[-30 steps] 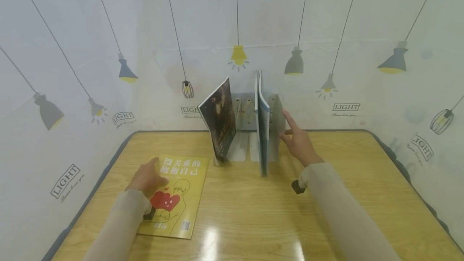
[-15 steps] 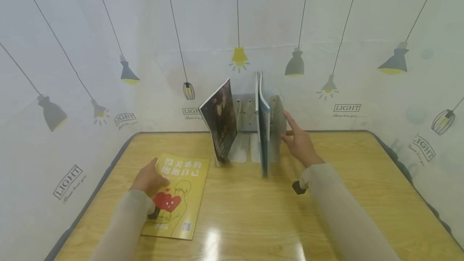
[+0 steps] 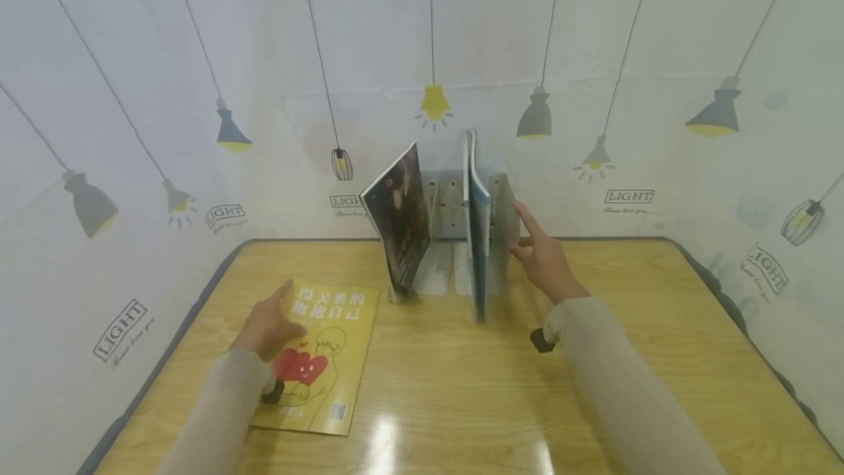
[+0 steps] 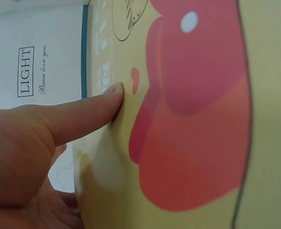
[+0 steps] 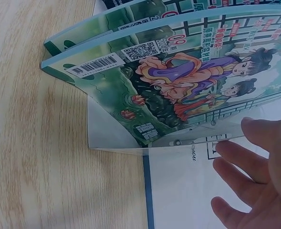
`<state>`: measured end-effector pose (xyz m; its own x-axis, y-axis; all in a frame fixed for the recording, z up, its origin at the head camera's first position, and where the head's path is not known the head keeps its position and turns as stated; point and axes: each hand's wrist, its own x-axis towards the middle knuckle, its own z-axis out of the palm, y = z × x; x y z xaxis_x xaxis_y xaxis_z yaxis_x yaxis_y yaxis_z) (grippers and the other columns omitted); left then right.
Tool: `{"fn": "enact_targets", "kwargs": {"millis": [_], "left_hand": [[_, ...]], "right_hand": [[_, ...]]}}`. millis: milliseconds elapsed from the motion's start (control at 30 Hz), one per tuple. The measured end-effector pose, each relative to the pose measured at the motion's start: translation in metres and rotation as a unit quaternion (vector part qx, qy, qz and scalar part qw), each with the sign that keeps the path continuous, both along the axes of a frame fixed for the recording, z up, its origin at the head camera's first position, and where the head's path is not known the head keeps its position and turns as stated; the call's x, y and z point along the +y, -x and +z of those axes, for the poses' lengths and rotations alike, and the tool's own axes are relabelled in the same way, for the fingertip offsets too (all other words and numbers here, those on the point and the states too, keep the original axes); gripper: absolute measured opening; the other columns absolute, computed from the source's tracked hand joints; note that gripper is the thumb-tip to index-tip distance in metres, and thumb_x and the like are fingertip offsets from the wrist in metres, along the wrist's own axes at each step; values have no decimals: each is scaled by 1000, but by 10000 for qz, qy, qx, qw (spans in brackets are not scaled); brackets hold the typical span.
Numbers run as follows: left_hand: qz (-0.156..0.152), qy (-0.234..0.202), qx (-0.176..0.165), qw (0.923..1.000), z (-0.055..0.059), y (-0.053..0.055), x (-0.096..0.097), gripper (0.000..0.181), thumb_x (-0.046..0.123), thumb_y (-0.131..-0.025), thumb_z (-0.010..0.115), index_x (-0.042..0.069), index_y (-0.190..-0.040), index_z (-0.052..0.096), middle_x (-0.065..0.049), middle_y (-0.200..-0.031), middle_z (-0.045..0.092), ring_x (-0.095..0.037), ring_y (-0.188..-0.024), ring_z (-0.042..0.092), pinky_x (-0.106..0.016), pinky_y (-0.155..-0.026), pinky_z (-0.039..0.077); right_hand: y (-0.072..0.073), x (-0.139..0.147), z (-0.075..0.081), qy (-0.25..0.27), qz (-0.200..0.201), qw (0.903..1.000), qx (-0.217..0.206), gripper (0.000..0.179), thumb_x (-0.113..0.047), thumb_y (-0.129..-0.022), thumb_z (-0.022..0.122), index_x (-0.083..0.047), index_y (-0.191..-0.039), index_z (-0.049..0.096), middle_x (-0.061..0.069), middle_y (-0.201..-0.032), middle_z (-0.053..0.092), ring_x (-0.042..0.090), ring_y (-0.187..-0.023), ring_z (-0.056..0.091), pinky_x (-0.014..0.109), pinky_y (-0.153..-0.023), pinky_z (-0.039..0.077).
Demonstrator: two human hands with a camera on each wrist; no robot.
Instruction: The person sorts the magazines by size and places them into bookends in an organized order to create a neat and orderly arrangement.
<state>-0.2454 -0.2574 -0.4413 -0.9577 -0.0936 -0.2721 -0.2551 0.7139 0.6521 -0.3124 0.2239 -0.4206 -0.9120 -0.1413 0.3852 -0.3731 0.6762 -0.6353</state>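
A yellow magazine (image 3: 349, 365) with red hearts on its cover lies on the table at the left. My left hand (image 3: 265, 327) grips its left edge, thumb (image 4: 99, 106) on the cover and the other fingers at and past the edge, partly hidden. At the back centre stands a grey metal book stand (image 3: 435, 277). Two thin magazines (image 3: 480, 240) with blue-green spines stand upright in it; the right wrist view shows figures on the cover (image 5: 178, 86). My right hand (image 3: 546, 261) touches the stand's right panel (image 3: 506, 218) with its fingers extended and apart.
A dark-covered magazine (image 3: 404, 218) leans outward at the stand's left side. Behind the wooden table (image 3: 435, 380) rises a white wall covering (image 3: 369, 35) printed with lamps. A dark border runs along the table's back and sides.
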Motion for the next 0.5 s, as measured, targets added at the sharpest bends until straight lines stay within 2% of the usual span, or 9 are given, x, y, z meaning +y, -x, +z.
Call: {"fn": "enact_targets", "kwargs": {"millis": [100, 167, 200, 300, 367, 433, 500], "left_hand": [[-113, -75, 84, 9999, 5, -4, 1, 107, 7, -80, 75, 32, -157, 6, -20, -159, 13, -49, -140, 17, -66, -109, 16], [-274, -43, 161, 9995, 5, -3, -2, 105, 5, -80, 74, 30, -157, 7, -19, -160, 14, -48, -140, 17, -66, -109, 15], [-344, 3, 219, 9992, 4, -1, -4, 104, 5, -79, 74, 29, -157, 10, -17, -160, 15, -47, -140, 18, -66, -109, 15], [-857, 302, 354, 9952, -2, 10, -17, 98, 3, -77, 74, 18, -157, 18, -20, -158, 18, -49, -140, 17, -66, -109, 14], [-1132, 537, 414, 9913, -7, 17, -27, 91, 5, -77, 74, 13, -154, 27, -22, -156, 23, -50, -138, 20, -66, -108, 16], [-1346, 663, 444, 9877, -10, 22, -36, 83, 5, -77, 74, 9, -151, 35, -25, -152, 29, -50, -128, 37, -64, -105, 28], [-1358, 601, 378, 9882, -12, 23, -42, 78, 7, -77, 75, 8, -147, 42, -27, -148, 36, -44, -105, 55, -57, -92, 44]], "right_hand": [[-1, 1, -1, 8, -69, 9999, -99, 83, -7, -94, 64, -32, -157, 15, 31, -113, 63, 42, -80, 66, 52, -73, 51], [-2, 2, -2, 5, -123, 9998, -182, 84, -8, -95, 63, -34, -157, 13, 32, -113, 63, 37, -69, 65, 49, -69, 51], [-2, 2, -3, -9, -151, 9996, -217, 84, -9, -95, 63, -35, -157, 12, 31, -114, 63, 34, -63, 64, 47, -67, 50], [-3, 3, -4, -20, -185, 9996, -214, 84, -9, -95, 63, -36, -156, 13, 30, -113, 64, 28, -53, 59, 45, -65, 50], [-2, 2, -3, -9, -151, 9998, -151, 84, -9, -95, 64, -35, -157, 14, 30, -112, 64, 29, -56, 61, 45, -66, 50], [-1, 1, -1, 39, -119, 9998, -127, 83, -9, -95, 64, -35, -156, 15, 31, -112, 64, 33, -61, 63, 48, -68, 51], [0, 0, 0, 51, -84, 9999, -119, 83, -9, -95, 64, -35, -157, 15, 31, -113, 63, 38, -67, 65, 50, -72, 52]]}}
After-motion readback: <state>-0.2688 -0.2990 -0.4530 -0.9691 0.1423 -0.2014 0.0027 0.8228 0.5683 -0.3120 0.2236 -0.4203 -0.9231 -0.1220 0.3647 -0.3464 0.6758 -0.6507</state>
